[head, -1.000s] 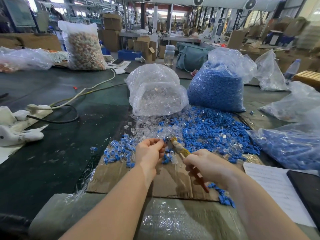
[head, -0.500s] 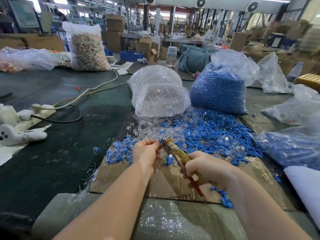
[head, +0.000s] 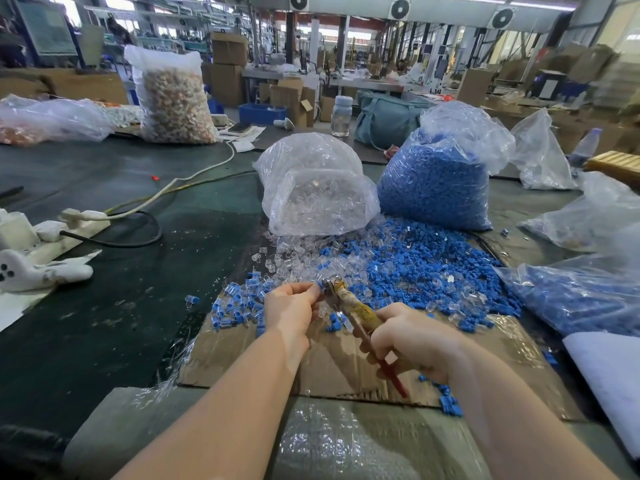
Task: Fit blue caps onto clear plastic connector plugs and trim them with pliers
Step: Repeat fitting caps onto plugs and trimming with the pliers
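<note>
My left hand (head: pixel 292 308) pinches a small capped plug at its fingertips, held right against the jaws of the pliers (head: pixel 349 304). My right hand (head: pixel 410 341) grips the pliers' worn yellow and red handles. Loose blue caps (head: pixel 426 268) and clear plugs (head: pixel 298 256) lie heaped on the cardboard sheet (head: pixel 332 362). A small group of capped plugs (head: pixel 235 306) lies to the left of my left hand. The piece in my fingers is mostly hidden.
A bag of clear plugs (head: pixel 317 192) and a bag of blue caps (head: pixel 440 181) stand behind the heap. More bags (head: pixel 585 292) lie at the right. A power strip with cables (head: pixel 79 220) is at the left, and white paper (head: pixel 609 379) at the right edge.
The pliers' jaws have risen and come up against the piece in my left fingertips. Both hands stay close together over the cardboard.
</note>
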A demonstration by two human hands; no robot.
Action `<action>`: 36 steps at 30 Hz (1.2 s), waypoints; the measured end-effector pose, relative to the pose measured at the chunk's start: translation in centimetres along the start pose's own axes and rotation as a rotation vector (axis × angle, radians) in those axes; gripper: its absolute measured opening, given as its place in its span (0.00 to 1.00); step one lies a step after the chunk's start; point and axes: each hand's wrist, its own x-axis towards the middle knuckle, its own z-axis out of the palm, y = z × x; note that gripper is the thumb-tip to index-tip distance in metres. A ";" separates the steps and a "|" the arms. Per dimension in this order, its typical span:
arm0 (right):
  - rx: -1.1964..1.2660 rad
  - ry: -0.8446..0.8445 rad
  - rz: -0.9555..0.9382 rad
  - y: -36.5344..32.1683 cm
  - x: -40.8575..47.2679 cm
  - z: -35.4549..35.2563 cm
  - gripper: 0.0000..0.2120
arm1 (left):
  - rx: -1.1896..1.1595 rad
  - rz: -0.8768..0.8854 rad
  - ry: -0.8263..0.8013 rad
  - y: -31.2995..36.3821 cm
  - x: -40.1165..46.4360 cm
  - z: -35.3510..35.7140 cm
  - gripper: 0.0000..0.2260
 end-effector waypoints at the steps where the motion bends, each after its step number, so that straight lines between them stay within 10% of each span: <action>1: 0.041 -0.009 0.000 0.1 0.0 0.0 0.18 | 0.007 0.004 0.002 0.0 0.0 0.0 0.02; 36: 0.050 -0.053 -0.029 0.9 1.0 0.5 0.14 | 0.030 -0.073 0.006 0.5 0.8 -0.5 0.02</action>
